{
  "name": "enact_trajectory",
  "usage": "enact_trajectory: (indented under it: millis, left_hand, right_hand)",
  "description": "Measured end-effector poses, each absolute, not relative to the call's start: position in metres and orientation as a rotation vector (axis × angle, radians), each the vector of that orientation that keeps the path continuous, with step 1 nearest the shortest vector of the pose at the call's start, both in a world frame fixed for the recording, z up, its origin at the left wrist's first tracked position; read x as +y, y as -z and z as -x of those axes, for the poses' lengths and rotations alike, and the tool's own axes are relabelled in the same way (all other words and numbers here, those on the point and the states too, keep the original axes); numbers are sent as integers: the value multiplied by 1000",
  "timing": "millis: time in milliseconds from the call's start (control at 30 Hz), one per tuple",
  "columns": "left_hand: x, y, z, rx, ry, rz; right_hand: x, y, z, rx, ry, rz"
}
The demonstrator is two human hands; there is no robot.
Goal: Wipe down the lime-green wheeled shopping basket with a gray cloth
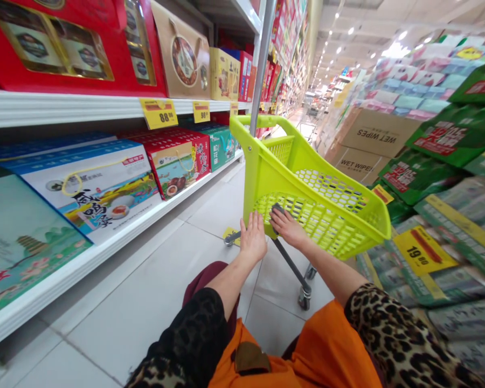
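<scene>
A bright green plastic shopping cart [262,172] with a holed basket stands in front of me on a grey frame with castors. My left hand [254,238] lies against the lower corner of its side, fingers stretched out and close together, with nothing visible in it. Just to the right, my right hand [289,227] presses a dark grey cloth [277,208] against the holed wall of the basket. Most of the cloth is hidden under the fingers, so its exact kind is hard to make out.
Shelves [117,221] with gift boxes and yellow price tags run along the left. A grey pole rises at the cart's near end. On the right are stacked green packs [440,140], wet wipes cartons [378,132] and a price sign [422,250]. The floor [145,302] is tiled.
</scene>
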State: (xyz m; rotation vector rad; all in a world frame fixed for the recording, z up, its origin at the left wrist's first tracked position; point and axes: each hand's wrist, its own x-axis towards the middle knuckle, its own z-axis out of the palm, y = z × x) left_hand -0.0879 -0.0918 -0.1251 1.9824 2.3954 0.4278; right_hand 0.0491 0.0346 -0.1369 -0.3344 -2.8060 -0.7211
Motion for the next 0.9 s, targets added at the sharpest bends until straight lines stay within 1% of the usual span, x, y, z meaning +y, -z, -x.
enact_trajectory:
  millis: [67, 133, 200, 267, 367, 433, 533, 667, 733, 800, 900]
  left_hand:
    - [-95, 126, 93, 2392, -427, -1970]
    - [-96, 126, 98, 2400, -412, -1954]
    - [-94, 125, 101, 2421, -402, -1939]
    - [-92, 124, 102, 2436, -406, -1933]
    - [-88, 123, 100, 2431, -424, -1940]
    - [-87, 122, 99, 2422, -427, -1955]
    - [-88, 121, 102, 2421, -435, -1964]
    - [-92, 124, 112, 2452, -429, -1952]
    - [-94, 127, 117, 2458, -402, -1955]
    - [-95, 130, 121, 2462, -385, -1952]
    - [-92, 133, 125, 2478, -386, -1933]
  right_hand:
    - [31, 152, -54, -2854, 715, 295]
    - [30, 150, -51, -2879, 711, 236]
    - [31, 131, -40, -2859, 709, 194]
    - [36, 101, -22, -2791, 712, 214]
    - [46, 58, 5, -2638, 702, 381]
    - [51, 47, 15, -2594, 689, 451]
    - [52, 62, 17, -2665, 670, 424]
    - [45, 115, 2, -2799, 659, 291]
    - [42, 134, -4, -2842, 641, 223]
    - [42, 136, -4, -2859, 636, 161]
    - [46, 106, 10, -2800, 659, 128]
